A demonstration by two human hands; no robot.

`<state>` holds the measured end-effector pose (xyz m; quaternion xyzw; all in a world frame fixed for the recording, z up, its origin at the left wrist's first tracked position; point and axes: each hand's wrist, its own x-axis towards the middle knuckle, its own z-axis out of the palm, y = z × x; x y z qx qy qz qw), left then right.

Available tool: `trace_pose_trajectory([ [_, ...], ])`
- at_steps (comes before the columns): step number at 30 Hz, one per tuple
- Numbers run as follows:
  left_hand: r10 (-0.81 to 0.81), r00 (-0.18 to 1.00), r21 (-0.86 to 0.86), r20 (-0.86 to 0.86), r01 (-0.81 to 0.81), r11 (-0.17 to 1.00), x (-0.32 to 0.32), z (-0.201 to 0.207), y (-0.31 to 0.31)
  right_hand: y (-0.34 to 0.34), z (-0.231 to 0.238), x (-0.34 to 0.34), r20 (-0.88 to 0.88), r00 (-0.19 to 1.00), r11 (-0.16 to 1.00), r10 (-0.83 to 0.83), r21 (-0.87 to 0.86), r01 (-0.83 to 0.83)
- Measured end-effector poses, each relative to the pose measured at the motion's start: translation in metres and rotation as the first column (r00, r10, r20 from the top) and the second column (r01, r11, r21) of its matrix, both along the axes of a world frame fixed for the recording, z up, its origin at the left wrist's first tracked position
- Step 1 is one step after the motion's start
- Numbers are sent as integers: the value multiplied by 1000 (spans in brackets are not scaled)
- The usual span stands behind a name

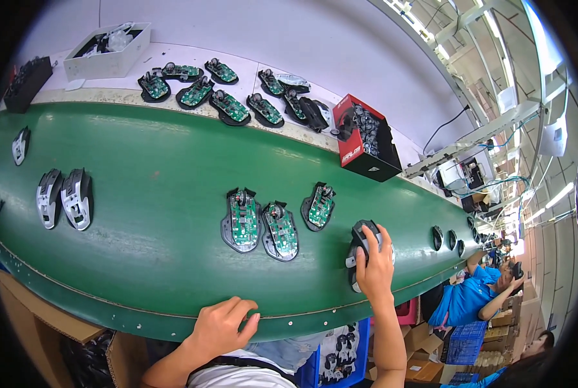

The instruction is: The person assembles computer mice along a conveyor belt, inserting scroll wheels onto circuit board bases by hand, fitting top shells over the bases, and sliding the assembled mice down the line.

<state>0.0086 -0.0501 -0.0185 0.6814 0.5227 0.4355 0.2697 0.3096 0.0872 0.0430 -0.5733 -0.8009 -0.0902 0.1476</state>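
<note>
My right hand (374, 264) reaches onto the green conveyor belt (147, 213) and grips a black computer mouse (361, 240) lying at the belt's near right. My left hand (223, 324) rests on the belt's near edge, fingers curled over it, holding nothing. Just left of the gripped mouse lie three open mouse bases with green circuit boards (242, 220), (280, 231), (319, 207). Two assembled silver-and-black mice (64, 198) lie side by side at the belt's left.
Across the belt a white table carries several open mouse bases (229, 107), a white box (108, 50) and a red-and-black carton of parts (366, 137). More mice ride the belt at far right (449, 239). Other people sit at right. Cartons and a blue crate (341, 355) stand below.
</note>
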Motion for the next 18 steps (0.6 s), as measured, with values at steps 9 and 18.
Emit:
trace_pose_trajectory([
  [9, -27, 999, 8, -24, 27, 1000, 0, 2, 1, 58, -9, -62, -599, 795, 995, 94, 24, -100],
  [18, -59, 998, -34, -31, 57, 998, 1, 4, 1, 73, -53, -78, -346, 937, 998, -35, -58, 16],
])
